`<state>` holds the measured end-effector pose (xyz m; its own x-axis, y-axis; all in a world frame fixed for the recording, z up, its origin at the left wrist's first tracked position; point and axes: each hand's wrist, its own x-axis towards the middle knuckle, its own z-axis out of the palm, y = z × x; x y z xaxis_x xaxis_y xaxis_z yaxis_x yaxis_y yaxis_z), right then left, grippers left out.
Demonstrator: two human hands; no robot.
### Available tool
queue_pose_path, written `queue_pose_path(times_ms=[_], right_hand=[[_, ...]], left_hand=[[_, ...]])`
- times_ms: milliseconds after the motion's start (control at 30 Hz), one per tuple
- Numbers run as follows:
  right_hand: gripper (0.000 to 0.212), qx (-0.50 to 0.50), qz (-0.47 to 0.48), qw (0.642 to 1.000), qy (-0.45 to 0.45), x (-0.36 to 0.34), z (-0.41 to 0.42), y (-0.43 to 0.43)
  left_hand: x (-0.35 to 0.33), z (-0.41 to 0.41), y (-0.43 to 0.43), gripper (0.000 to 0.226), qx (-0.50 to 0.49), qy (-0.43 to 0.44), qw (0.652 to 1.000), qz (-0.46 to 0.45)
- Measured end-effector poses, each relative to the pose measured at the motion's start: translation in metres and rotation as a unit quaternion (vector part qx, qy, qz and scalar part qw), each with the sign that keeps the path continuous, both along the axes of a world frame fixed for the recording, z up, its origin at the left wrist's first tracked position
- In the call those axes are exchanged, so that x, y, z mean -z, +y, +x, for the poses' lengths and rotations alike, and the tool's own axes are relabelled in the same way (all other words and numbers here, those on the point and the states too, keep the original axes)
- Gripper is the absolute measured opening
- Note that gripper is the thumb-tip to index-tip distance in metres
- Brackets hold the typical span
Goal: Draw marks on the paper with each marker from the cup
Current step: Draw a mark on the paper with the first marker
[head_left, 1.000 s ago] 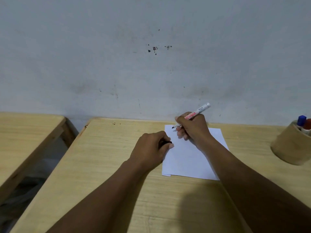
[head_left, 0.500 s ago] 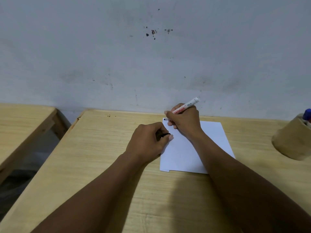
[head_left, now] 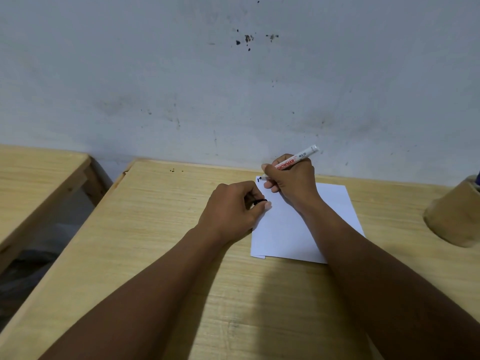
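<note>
while the right hand (head_left: 291, 181) grips a white marker (head_left: 296, 159) with its tip at the far left corner of the paper (head_left: 285, 229), a short black mark (head_left: 258, 180) sits there; the left hand (head_left: 233, 211) is curled around a black cap (head_left: 259, 201) at the paper's left edge; the cup (head_left: 454, 214) stands well apart on the table (head_left: 155, 229) at right

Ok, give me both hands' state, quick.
Left hand: closed on a small black cap, resting on the paper.
Right hand: closed on the marker, tip at the paper.
</note>
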<state>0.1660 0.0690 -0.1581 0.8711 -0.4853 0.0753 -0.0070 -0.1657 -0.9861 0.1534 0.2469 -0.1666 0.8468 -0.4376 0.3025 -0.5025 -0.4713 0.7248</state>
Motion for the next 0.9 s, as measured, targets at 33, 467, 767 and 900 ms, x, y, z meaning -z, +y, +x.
queue_pose_path(times_ms=[33, 467, 767, 900], right_hand=[[0.022, 0.005, 0.002, 1.000, -0.003, 0.000, 0.000, 0.000], [0.021, 0.017, 0.012, 1.000, -0.004, -0.001, -0.001, 0.001], [0.014, 0.028, 0.239, 0.970, -0.021, -0.057, -0.025, -0.014], [0.019, -0.066, 0.247, 0.967, -0.019, -0.092, -0.055, -0.029]], left_hand=[[0.001, 0.000, 0.000, 0.020, 0.000, -0.001, 1.000, 0.001], [0.001, 0.003, 0.000, 0.020, -0.004, 0.002, 1.000, 0.007], [-0.029, 0.008, -0.004, 0.019, -0.032, 0.146, 0.988, -0.033], [-0.063, 0.010, -0.008, 0.019, -0.023, 0.172, 0.979, -0.109]])
